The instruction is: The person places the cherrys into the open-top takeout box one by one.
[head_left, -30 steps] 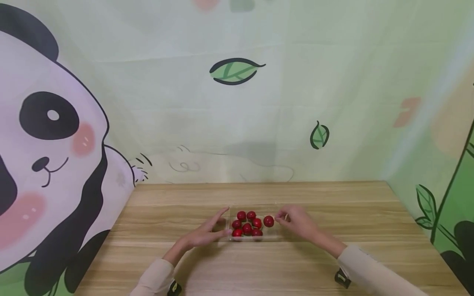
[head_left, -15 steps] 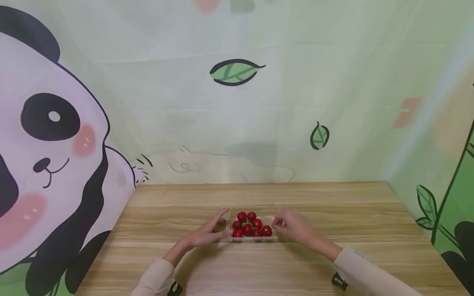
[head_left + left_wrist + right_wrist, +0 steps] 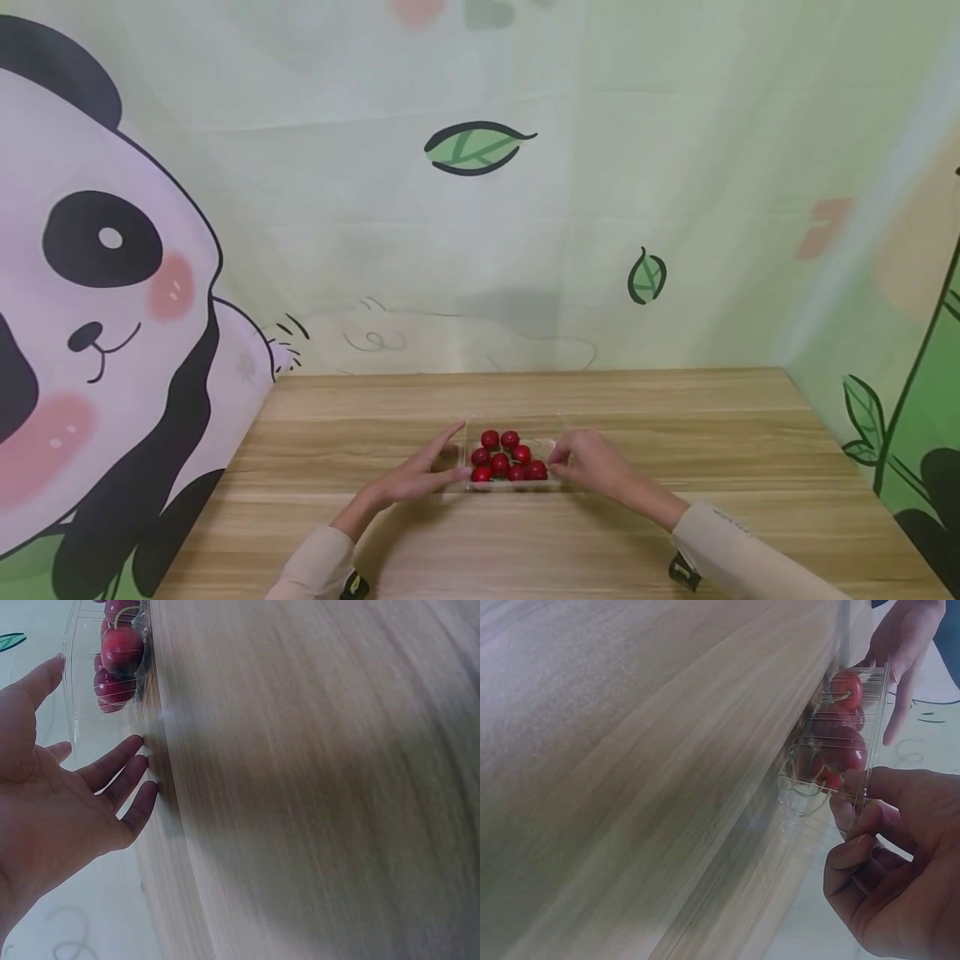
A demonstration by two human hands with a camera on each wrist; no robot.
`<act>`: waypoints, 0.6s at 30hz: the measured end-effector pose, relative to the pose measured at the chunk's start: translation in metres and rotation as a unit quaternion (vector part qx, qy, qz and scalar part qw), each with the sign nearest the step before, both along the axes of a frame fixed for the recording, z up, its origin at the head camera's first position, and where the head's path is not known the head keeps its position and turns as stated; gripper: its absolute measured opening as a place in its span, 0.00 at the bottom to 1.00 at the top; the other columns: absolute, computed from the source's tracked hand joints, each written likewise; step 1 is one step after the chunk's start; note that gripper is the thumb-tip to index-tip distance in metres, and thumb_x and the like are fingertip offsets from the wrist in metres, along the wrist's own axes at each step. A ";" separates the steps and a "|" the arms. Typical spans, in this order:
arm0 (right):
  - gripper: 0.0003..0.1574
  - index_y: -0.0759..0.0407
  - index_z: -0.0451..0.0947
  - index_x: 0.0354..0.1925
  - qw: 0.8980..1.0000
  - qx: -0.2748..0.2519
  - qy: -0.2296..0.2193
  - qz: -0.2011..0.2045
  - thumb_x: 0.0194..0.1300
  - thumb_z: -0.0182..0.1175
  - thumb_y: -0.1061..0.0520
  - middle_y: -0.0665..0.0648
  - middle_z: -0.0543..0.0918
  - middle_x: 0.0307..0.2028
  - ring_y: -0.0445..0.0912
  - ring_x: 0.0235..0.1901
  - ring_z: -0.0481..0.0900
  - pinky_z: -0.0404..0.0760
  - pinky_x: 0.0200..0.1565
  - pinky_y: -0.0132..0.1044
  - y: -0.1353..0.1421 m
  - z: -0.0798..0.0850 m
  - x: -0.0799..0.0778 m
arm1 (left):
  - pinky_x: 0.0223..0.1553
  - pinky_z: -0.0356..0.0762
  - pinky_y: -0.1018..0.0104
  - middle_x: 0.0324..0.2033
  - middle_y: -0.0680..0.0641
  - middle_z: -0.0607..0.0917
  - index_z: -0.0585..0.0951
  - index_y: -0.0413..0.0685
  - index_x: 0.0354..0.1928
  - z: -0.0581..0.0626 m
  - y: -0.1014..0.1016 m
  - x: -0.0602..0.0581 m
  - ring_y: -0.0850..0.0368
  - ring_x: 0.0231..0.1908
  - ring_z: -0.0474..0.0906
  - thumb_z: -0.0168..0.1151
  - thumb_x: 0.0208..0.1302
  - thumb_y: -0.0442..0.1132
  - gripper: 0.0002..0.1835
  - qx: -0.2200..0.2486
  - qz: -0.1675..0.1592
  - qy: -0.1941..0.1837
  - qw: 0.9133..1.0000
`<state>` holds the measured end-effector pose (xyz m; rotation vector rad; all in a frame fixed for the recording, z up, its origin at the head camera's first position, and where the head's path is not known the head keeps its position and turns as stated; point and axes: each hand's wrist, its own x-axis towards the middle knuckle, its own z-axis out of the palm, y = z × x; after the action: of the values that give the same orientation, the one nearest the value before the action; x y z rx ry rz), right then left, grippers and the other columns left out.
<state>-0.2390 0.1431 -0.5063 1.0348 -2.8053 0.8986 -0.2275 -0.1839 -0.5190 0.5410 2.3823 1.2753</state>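
Note:
A clear plastic box (image 3: 491, 487) holding several red cherries (image 3: 500, 462) sits on the table in the head view. At its left side my left hand (image 3: 416, 478) has its fingers spread, the thumb and index fingertips right at the wall. The left wrist view shows this left hand (image 3: 71, 795) with straight, parted fingers. My right hand (image 3: 600, 467) reaches over the box's right rim, with the front right cherry (image 3: 536, 471) low inside at its fingertips. In the right wrist view, thumb and index finger (image 3: 900, 784) pinch by that cherry's stem; the other fingers are curled.
The wood-grain table (image 3: 360, 400) extends around the box on every side. Behind it hangs a pale green cloth (image 3: 525, 250) printed with a panda and leaves. Dark wrist devices (image 3: 684, 572) show under the light sleeves (image 3: 750, 550).
My right hand has lowered a cherry from above the box's right side to the front right corner, then nudged it slightly left. My left hand has stayed put.

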 end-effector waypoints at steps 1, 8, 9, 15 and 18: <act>0.02 0.60 0.89 0.30 1.000 0.001 -0.002 0.000 0.59 0.72 0.65 0.53 0.90 0.29 0.40 0.30 0.85 0.85 0.35 0.29 0.000 0.000 0.000 | 0.71 0.58 0.26 0.72 0.28 0.66 0.46 0.51 0.83 0.000 0.000 0.000 0.30 0.74 0.61 0.59 0.75 0.51 0.45 0.000 0.000 0.000 1.000; 0.04 0.59 0.90 0.30 1.000 0.011 0.004 0.001 0.63 0.71 0.60 0.51 0.90 0.29 0.37 0.28 0.83 0.79 0.31 0.26 0.000 0.003 0.001 | 0.72 0.58 0.28 0.73 0.29 0.66 0.46 0.53 0.83 -0.003 -0.001 -0.003 0.32 0.74 0.61 0.59 0.75 0.51 0.45 0.001 0.000 -0.006 1.000; 0.05 0.59 0.90 0.30 1.000 0.011 0.007 0.000 0.63 0.71 0.60 0.51 0.90 0.29 0.37 0.28 0.82 0.79 0.31 0.26 0.001 0.003 0.001 | 0.72 0.58 0.28 0.73 0.29 0.66 0.45 0.52 0.83 -0.003 -0.001 -0.003 0.32 0.74 0.61 0.59 0.75 0.51 0.45 0.002 -0.001 -0.004 1.000; 0.05 0.58 0.90 0.35 0.999 -0.005 0.018 -0.026 0.66 0.69 0.59 0.51 0.90 0.34 0.38 0.30 0.82 0.80 0.33 0.27 0.006 0.005 0.007 | 0.71 0.57 0.26 0.74 0.29 0.64 0.43 0.54 0.83 -0.004 -0.001 -0.002 0.32 0.75 0.60 0.58 0.75 0.53 0.46 -0.002 -0.003 -0.007 1.000; 0.07 0.61 0.89 0.40 0.999 -0.024 0.019 -0.043 0.67 0.67 0.59 0.55 0.90 0.38 0.36 0.28 0.80 0.80 0.31 0.27 0.013 0.007 0.009 | 0.71 0.58 0.26 0.73 0.29 0.65 0.42 0.54 0.83 -0.003 -0.002 -0.001 0.30 0.73 0.62 0.56 0.76 0.55 0.46 -0.001 0.000 -0.007 1.000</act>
<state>-0.2303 0.1559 -0.4991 0.9078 -2.7591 0.9223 -0.2287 -0.1861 -0.5221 0.5312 2.3716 1.2727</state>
